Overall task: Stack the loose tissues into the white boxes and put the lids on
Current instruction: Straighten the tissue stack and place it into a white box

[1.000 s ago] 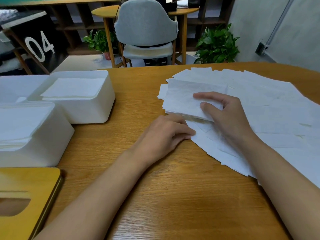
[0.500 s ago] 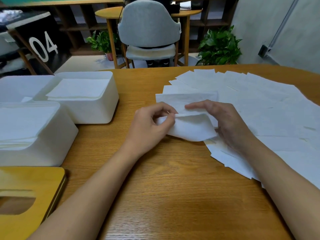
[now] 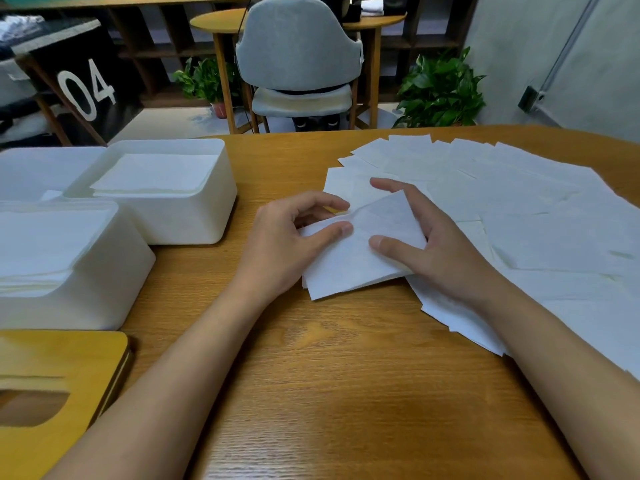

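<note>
Single head-worn wide-angle view, forward and down, close above the left hand (image 3: 280, 245) and right hand (image 3: 448, 252), far edges seemingly lens-bowed.

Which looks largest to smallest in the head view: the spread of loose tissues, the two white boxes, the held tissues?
1. spread of loose tissues
2. near white box and far white box: alike; the near one is closer and cropped, so unranked
3. held tissues

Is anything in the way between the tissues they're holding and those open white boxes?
Nothing visible. The left hand and right hand grip the held tissues; only table surface lies between them and the nearest open white box. The wooden lid lies nearer the person, off that path.
</note>
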